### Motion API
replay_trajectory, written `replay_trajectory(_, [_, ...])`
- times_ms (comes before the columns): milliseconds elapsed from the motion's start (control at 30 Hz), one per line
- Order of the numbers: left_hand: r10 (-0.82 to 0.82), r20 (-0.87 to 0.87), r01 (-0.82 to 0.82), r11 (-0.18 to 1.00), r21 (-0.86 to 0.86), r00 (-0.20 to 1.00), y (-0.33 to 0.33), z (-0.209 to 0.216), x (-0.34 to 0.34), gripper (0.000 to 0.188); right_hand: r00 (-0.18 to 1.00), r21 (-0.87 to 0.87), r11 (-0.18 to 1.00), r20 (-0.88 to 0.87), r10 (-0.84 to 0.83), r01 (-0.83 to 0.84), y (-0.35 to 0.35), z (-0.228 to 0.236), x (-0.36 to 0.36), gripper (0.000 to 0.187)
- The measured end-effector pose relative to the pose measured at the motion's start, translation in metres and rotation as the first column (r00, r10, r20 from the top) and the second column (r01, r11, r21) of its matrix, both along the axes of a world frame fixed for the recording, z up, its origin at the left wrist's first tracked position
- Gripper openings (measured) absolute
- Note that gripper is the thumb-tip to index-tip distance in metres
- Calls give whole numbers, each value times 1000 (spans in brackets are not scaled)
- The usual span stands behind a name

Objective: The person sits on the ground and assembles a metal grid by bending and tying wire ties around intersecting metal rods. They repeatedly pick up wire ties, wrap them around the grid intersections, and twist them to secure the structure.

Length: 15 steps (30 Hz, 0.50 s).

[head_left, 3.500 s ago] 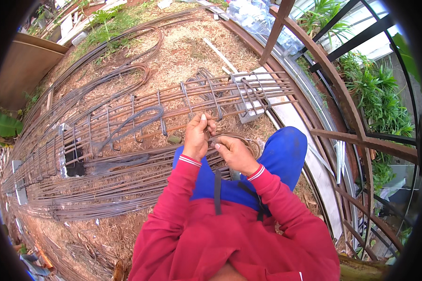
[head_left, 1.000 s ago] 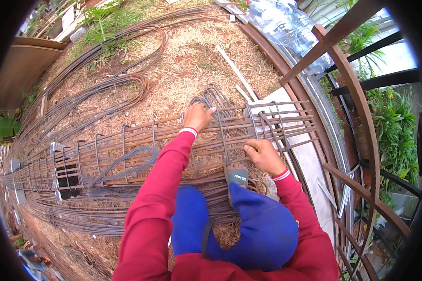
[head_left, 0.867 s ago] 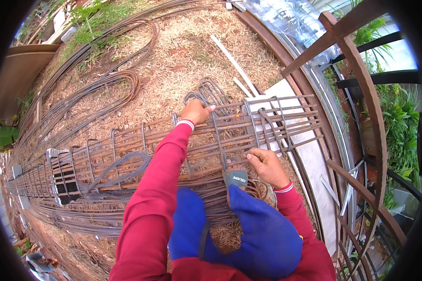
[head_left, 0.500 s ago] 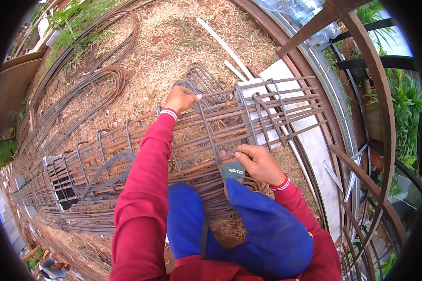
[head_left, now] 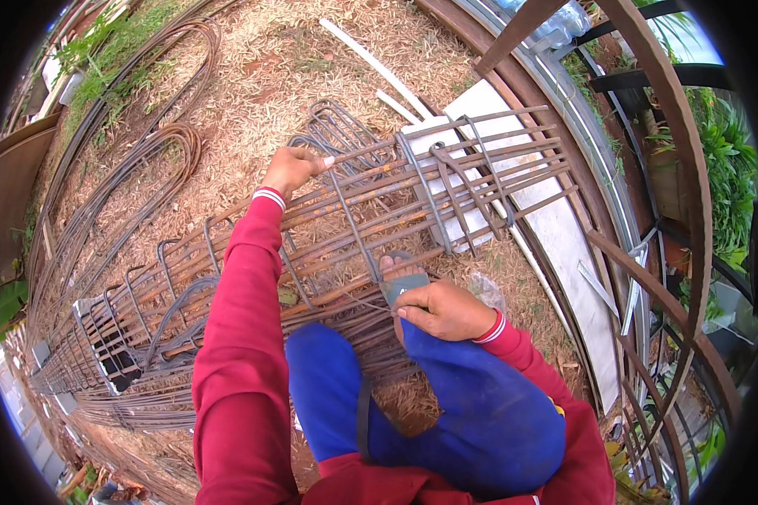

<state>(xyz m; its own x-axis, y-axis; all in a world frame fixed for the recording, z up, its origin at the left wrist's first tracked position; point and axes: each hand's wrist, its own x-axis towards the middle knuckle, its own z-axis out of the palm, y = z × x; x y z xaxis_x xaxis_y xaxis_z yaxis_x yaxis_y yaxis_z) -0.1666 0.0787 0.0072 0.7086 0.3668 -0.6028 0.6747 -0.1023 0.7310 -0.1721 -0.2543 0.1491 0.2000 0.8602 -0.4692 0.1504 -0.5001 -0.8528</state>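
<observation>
A long cage of rusty rebar stretches across the view, its bars ringed by bent stirrups. My left hand is closed round the far top bar, its thumb by a stirrup's corner. Just above my right knee, my right hand pinches a thin tie wire that runs left toward the near bars. My sandalled foot shows behind that hand, close to the cage's near side. Pincers hang by their handles among the bars near the cage's right end.
Loose stirrups lie beyond the cage. Looped rebar covers the ground at left. White boards sit under the cage's right end, beside a brown metal frame. White strips rest on the wood chips.
My right hand has drawn back from the cage toward my knee, pulling the wire nearer. My left hand keeps its place on the bar. The whole view has shifted slightly.
</observation>
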Motion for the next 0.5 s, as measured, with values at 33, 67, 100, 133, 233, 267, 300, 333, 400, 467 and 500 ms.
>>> replay_trajectory(33, [0, -19, 0, 1000, 3, 1000, 0, 0, 0, 34, 1000, -16, 1000, -24, -7, 6, -1, 0, 0, 20])
replay_trajectory(67, [-15, -18, 15, 1000, 17, 1000, 0, 1, 0, 35, 1000, -10, 1000, -19, -16, 16, -1, 1, 0, 20])
replay_trajectory(100, [-12, -17, 12, 1000, 14, 1000, 0, 2, 1, 35, 1000, -6, 1000, -14, -28, 28, -1, 0, 0, 20])
replay_trajectory(133, [-8, -17, 8, 1000, 12, 1000, 0, 2, 1, 36, 999, -2, 999, -10, -39, 39, -1, -1, 1, 19])
replay_trajectory(233, [-9, -27, 9, 1000, 5, 1000, 0, 4, 2, 37, 1000, -26, 1000, 16, -7, 7, 1, -3, 2, 21])
replay_trajectory(267, [2, -30, -2, 1000, 6, 1000, 0, 4, 3, 37, 999, -14, 999, 20, -35, 35, 2, -4, 1, 20])
replay_trajectory(300, [11, -29, -11, 1000, 6, 1000, -1, 5, 3, 37, 998, -20, 998, 23, -62, 62, 2, -4, 1, 19])
replay_trajectory(333, [21, -29, -20, 1000, 16, 999, -2, 5, 3, 37, 996, -45, 995, 35, -86, 87, 3, -5, 0, 18])
replay_trajectory(400, [30, -22, -30, 999, 32, 999, -3, 6, 2, 37, 985, 56, 984, 42, -169, 167, 6, -5, -1, 18])
replay_trajectory(467, [32, -25, -31, 998, 59, 999, -4, 7, 2, 37, 968, 71, 967, 37, -247, 244, 10, -6, -1, 19])
replay_trajectory(500, [33, -16, -32, 999, 41, 999, -5, 8, 2, 37, 958, 46, 958, 29, -285, 284, 12, -8, 0, 19])
